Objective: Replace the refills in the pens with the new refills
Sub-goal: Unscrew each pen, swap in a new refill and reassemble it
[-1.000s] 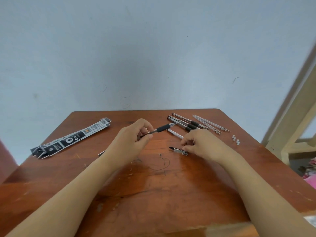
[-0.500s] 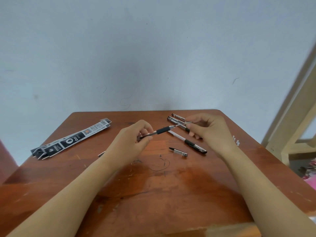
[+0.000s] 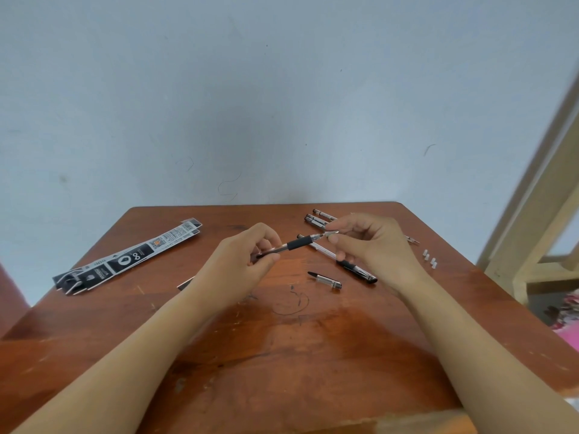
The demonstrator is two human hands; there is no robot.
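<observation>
My left hand (image 3: 241,261) grips the back end of a clear pen with a black rubber grip (image 3: 299,243), held above the table and pointing right. My right hand (image 3: 372,245) pinches that pen's metal tip end (image 3: 329,234) between thumb and forefinger. Another whole pen (image 3: 344,263) lies slanted on the table under my right hand. A pen cap (image 3: 326,280) lies alone in front of it. More pens (image 3: 318,219) lie at the far side, partly hidden by my right hand.
Black and white refill packaging (image 3: 125,260) lies at the table's left. Small white caps (image 3: 429,258) sit near the right edge of the brown wooden table (image 3: 282,355). A pale wooden frame (image 3: 539,220) stands to the right. A blue wall is behind.
My right hand left the cap on the table, rose and came to the tip of the pen held by my left hand. A second pen now lies in the open under it.
</observation>
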